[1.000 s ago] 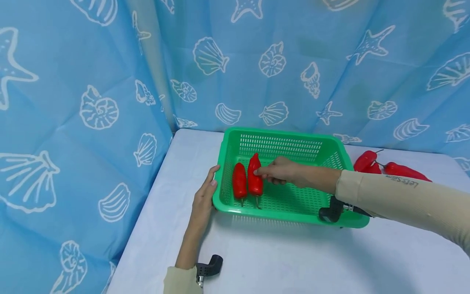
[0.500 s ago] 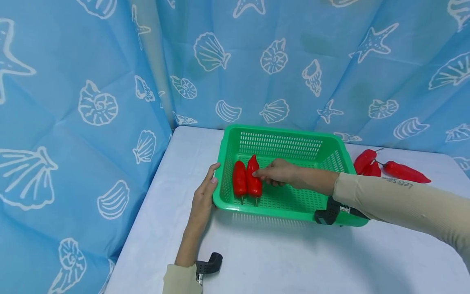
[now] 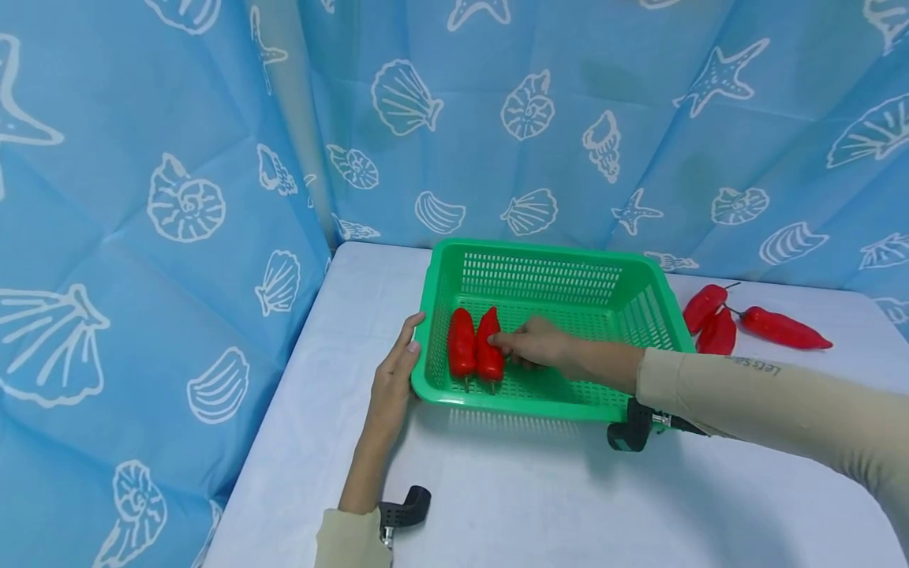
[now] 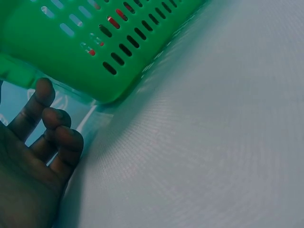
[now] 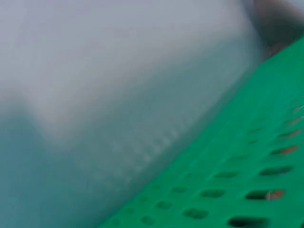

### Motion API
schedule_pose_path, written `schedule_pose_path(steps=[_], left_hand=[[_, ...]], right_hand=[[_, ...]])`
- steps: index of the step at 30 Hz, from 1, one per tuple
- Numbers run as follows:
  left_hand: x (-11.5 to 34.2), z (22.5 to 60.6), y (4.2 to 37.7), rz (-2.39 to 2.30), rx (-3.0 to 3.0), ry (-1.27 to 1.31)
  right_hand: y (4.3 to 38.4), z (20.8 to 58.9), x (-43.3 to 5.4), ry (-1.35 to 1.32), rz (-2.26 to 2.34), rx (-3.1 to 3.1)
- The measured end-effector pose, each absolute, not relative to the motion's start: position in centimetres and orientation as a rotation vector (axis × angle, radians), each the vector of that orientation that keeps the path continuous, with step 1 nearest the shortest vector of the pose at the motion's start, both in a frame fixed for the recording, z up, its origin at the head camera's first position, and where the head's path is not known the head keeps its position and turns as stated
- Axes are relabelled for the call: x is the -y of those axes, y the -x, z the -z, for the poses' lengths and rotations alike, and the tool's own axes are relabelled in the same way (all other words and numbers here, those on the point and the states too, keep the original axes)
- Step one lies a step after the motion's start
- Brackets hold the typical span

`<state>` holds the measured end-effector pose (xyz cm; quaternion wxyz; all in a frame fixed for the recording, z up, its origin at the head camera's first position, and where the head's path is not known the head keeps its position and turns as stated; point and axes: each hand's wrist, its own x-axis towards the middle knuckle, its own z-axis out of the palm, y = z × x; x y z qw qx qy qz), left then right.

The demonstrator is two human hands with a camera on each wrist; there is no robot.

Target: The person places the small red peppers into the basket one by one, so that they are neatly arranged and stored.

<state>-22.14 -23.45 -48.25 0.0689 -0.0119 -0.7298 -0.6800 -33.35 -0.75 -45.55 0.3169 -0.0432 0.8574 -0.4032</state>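
Inside a green plastic basket [image 3: 540, 408] two red chili peppers lie side by side. My right hand [image 3: 536, 343] reaches in from the right and pinches the right-hand red pepper [image 3: 490, 355] near its middle. To its left lies the other red pepper [image 3: 461, 347], close beside it. My left hand [image 3: 390, 379] touches the basket's left rim from outside with fairly straight fingers. In the left wrist view, its fingers [image 4: 69, 142] are slightly bent below the basket rim. The right wrist view is blurred and shows mainly the perforated basket wall [image 5: 223, 175].
Several more red peppers, among them a long pepper [image 3: 784, 328], lie on the white tablecloth [image 3: 511, 505] right of the basket. Behind and to the left hangs a blue curtain [image 3: 454, 142] with white seashell prints.
The pepper under my right hand has shifted a little nearer to me and settled beside the other. My left hand stays at the rim. My right forearm has lowered slightly.
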Motion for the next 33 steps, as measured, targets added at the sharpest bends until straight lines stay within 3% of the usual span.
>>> schedule_pose_path(steps=[5, 12, 33], left_hand=[[23.4, 48.2, 22.1, 2.047, 2.206, 0.049], [23.5, 51.5, 23.6, 1.963, 2.242, 0.024], [23.1, 51.1, 22.9, 1.95, 2.256, -0.01]], right_hand=[[33.3, 45.9, 0.3, 0.093, 1.064, -2.287], [32.9, 44.9, -0.3, 0.108, 0.998, -2.3], [31.2, 39.5, -5.9, 0.244, 1.008, -2.294]])
